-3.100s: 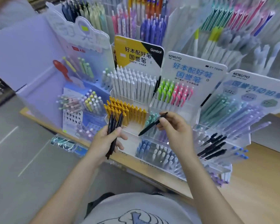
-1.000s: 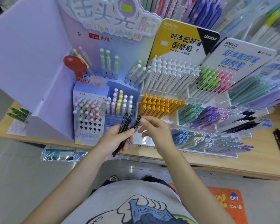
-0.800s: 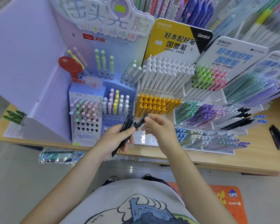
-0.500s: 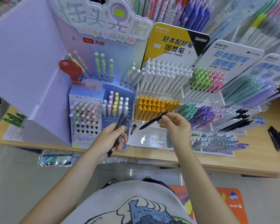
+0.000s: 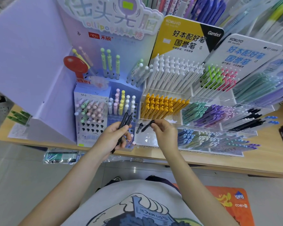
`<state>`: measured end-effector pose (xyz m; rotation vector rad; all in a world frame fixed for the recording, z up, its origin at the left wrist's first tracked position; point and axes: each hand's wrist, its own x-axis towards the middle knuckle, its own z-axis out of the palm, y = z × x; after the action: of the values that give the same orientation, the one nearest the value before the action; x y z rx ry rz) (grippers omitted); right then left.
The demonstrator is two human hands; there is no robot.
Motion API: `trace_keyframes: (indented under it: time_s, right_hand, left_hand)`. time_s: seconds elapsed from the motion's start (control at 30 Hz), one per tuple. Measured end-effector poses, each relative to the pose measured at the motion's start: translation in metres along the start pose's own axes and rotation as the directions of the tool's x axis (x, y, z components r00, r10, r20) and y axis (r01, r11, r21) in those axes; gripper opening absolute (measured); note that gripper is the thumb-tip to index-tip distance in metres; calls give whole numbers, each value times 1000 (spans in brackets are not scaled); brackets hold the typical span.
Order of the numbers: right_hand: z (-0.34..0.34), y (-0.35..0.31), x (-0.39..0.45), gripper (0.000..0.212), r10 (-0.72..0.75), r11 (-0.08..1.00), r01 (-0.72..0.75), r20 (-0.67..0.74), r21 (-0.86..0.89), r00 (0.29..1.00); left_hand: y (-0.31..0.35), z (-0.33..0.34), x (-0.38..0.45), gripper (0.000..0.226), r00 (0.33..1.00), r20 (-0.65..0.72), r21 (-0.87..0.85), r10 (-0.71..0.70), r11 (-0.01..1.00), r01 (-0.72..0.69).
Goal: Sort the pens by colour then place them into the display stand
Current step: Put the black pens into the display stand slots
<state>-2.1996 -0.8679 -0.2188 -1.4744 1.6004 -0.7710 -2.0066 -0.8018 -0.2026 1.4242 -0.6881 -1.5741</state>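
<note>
Right hand (image 5: 164, 133) is pinching one black pen (image 5: 147, 125), lowering it into the clear front compartment (image 5: 151, 138) beside another, I think; left hand (image 5: 113, 137) is gripping the black bundle (image 5: 125, 121). Best feeding it tip-first.

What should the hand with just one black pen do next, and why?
Probably lower that black pen tip-first into the clear compartment just below it. The right hand holds it slanted right over that slot, where one black pen already stands, and the slot looks otherwise bare. The left hand holds a bunch of black pens waiting.
</note>
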Motion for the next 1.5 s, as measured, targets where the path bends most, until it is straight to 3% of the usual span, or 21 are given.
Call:
trace_keyframes:
  time_s: [0.23,0.53,0.63,0.7,0.83,0.93,1.0,1.2,1.4,1.5]
  right_hand:
    - [15,6,3,12,-74,971,98,114,-219,991]
    - [11,4,4,16,-35,954,71,126,-292,991]
    - [-4,-19,-6,14,17,1000,-16,96,-6,995]
    - [-15,-39,-14,11,59,966,-101,179,238,982]
    - [-32,-58,-20,9,30,923,-116,234,366,972]
    - [-50,-53,-13,5,57,874,-121,148,471,987]
    - [-65,-47,-7,17,88,846,-111,69,521,994]
    - [-82,-30,7,7,77,910,-32,-94,413,993]
    - [-39,-4,6,23,-15,990,21,-43,137,999]
    - [-25,3,10,10,-28,997,32,-61,75,998]
  left_hand:
    - [4,3,1,13,999,24,-37,33,999,-32]
    - [3,8,-3,17,999,20,-40,41,998,-40]
    - [6,14,-4,17,998,40,-24,53,998,-52]
    - [8,21,-2,15,995,74,8,68,998,-69]
    - [16,39,0,13,983,160,56,92,993,-102]
    - [18,42,3,18,985,156,49,71,996,-80]
    - [19,38,5,19,990,126,64,61,995,-70]
    - [26,38,6,23,996,68,50,54,997,-58]
    - [18,35,8,15,997,-8,36,75,997,-75]
    - [14,31,8,13,994,-28,79,106,991,-104]
